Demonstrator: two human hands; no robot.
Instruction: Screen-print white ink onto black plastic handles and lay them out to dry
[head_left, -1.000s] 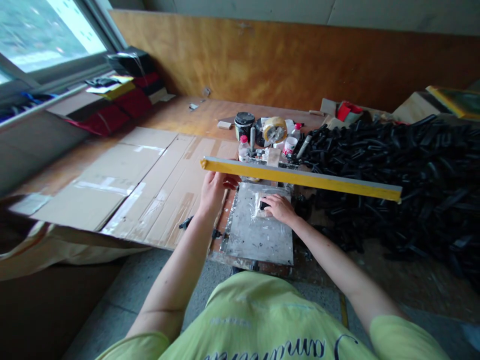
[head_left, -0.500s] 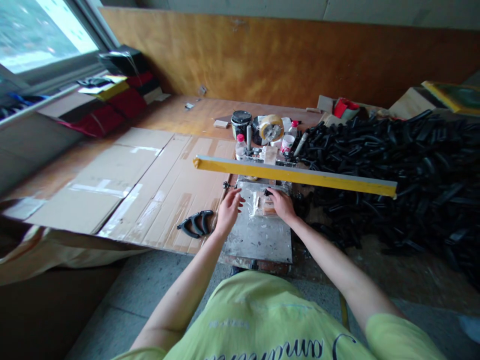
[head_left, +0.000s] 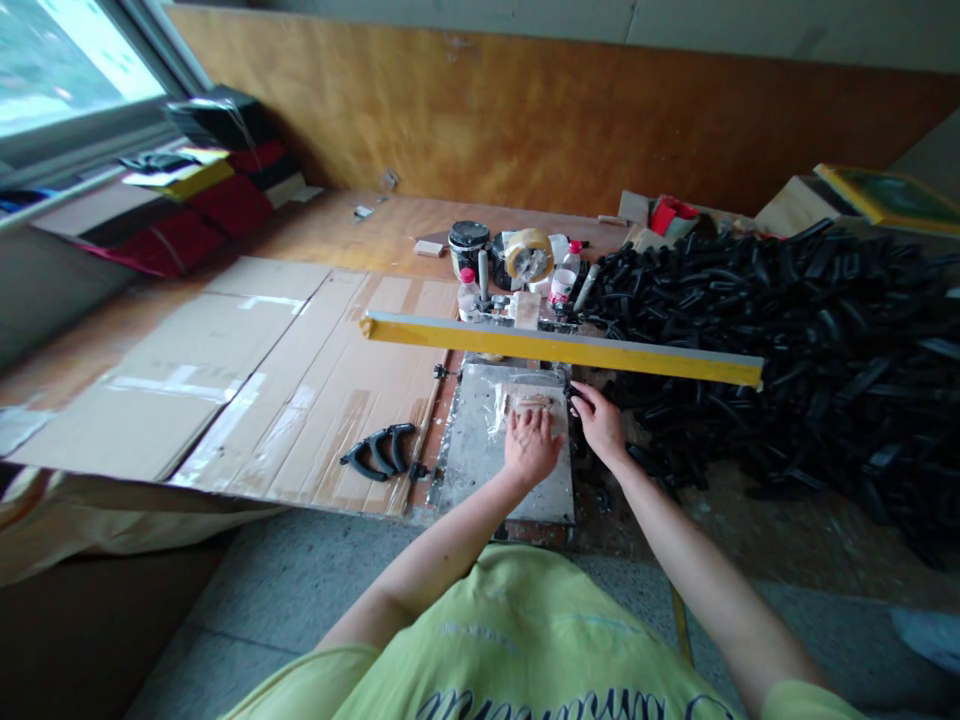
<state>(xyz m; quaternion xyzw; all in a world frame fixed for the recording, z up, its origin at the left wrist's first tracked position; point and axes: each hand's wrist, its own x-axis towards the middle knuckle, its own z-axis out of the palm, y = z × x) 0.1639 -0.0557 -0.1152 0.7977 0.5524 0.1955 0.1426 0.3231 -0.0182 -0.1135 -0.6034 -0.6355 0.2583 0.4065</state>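
On the table (head_left: 390,235), the left hand (head_left: 531,447) is pressing open on plastic film (head_left: 525,402) atop a metal plate (head_left: 469,480); the right hand (head_left: 598,420) is curling beside the plate, grip unclear.

A crumpled clear plastic film (head_left: 525,402) lay on a scuffed, stained metal plate (head_left: 469,470), with the open left hand (head_left: 531,447) resting on its near edge. The right hand (head_left: 598,422) sat just beside the plate, its fingers (head_left: 577,392) touching a small black piece (head_left: 574,388).

Lime-green T-shirt (head_left: 517,640), dark script lettering (head_left: 540,706), short sleeves (head_left: 300,685).
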